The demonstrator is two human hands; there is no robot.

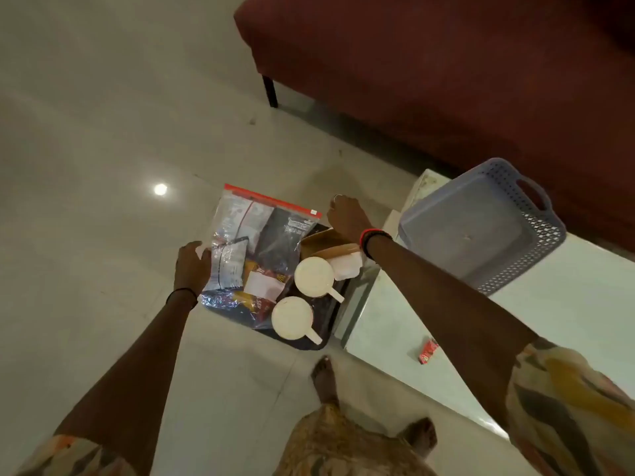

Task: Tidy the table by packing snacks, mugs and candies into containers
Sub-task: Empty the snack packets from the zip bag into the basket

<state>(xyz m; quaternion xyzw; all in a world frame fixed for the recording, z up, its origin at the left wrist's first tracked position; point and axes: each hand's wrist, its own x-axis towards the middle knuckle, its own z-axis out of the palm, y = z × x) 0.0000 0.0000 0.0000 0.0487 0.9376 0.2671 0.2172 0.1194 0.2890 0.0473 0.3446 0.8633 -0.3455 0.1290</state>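
head view. grips the left edge of the dark tray (304, 344) with the left hand (190, 266), thumb on the zip bag of snacks (256, 242); curls the right hand (347, 218) over the tray's far right corner, fingertips hidden. carries a far mug (314, 276), a near mug (292, 317) and a brown box (330, 242) on the tray's right side. hangs over open floor (103, 201), just left of the white table (385, 324) edge. lavender basket (481, 228) on the table's far end, red candy (427, 352) nearer, sofa (446, 80) beyond.
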